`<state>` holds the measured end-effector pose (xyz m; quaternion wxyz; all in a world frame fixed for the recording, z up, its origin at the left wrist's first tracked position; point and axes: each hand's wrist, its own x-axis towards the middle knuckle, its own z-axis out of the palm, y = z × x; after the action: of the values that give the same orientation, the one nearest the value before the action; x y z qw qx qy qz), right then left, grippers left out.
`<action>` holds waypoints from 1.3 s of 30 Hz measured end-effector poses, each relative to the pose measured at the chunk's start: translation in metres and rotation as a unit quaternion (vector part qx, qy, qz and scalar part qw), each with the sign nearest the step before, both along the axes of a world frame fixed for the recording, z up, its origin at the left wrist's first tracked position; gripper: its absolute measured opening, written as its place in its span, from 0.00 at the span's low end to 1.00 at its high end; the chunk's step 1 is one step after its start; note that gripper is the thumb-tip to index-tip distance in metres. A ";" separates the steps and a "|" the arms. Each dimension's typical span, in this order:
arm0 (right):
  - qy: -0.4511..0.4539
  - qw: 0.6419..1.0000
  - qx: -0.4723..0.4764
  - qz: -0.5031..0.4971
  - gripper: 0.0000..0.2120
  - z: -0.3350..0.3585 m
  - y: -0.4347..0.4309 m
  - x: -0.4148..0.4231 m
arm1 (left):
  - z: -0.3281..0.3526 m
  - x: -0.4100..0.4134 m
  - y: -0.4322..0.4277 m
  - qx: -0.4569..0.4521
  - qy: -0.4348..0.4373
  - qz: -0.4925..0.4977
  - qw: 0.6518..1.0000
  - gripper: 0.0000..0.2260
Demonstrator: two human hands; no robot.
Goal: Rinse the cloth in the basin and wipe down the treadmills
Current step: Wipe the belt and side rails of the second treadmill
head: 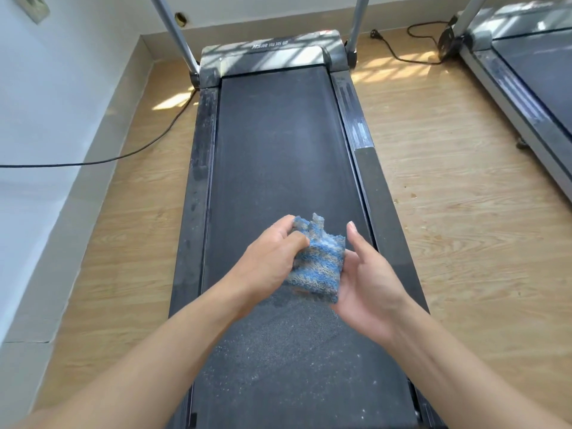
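The blue cloth (pixel 318 264) is held between both hands, the left hand (pixel 272 258) pinching its top edge, the right hand (pixel 368 283) spread flat under it, and the dusty treadmill (pixel 278 150) belt stretches long toward 12 o'clock below them.

A small exercise room: two treadmills (pixel 278 156) side by side on a wood-look floor (pixel 448 181).

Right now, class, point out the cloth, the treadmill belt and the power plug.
cloth (pixel 318 261), head view, middle of its blue striped face.
treadmill belt (pixel 278 150), head view, bare centre of the dark belt.
power plug (pixel 374 33), head view, black plug head.
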<state>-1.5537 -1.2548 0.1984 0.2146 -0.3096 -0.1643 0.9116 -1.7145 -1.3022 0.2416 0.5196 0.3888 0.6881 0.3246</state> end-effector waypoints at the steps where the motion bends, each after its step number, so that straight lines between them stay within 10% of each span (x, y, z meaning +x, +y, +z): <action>1: 0.015 1.000 -0.009 -0.007 0.33 0.001 -0.001 0.000 | 0.000 -0.001 -0.001 0.004 0.015 0.008 1.000 0.17; 11: -0.012 0.991 0.004 -0.136 0.17 -0.012 -0.008 -0.006 | -0.008 -0.004 -0.018 0.014 0.345 -0.033 0.938 0.33; 15: 0.000 0.987 -0.009 -0.157 0.18 -0.012 -0.003 -0.006 | -0.015 -0.011 -0.019 -0.190 0.041 0.019 0.981 0.40; 18: -0.021 0.992 0.015 -0.126 0.20 -0.013 -0.004 -0.010 | -0.019 -0.004 -0.028 -0.157 -0.149 0.057 0.975 0.26; 23: -0.136 0.979 0.123 -0.090 0.16 -0.015 -0.008 -0.022 | -0.029 -0.022 -0.027 -0.070 -0.109 0.204 0.970 0.11; 33: -0.203 0.919 0.338 0.025 0.08 -0.022 -0.027 -0.097 | 0.022 -0.145 -0.063 -0.154 0.131 0.024 0.979 0.14; 36: -0.266 0.870 0.401 0.109 0.13 -0.067 -0.018 -0.119 | -0.037 -0.195 -0.093 -0.099 0.237 0.101 0.961 0.07; 39: -0.417 0.710 0.547 0.151 0.19 -0.120 -0.007 -0.121 | -0.152 -0.204 -0.141 -0.103 0.286 0.169 0.938 0.07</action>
<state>-1.6749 -1.2617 0.0785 0.1159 -0.4573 -0.7518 0.4606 -1.9186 -1.4433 0.0897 0.2757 0.2880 0.8927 0.2101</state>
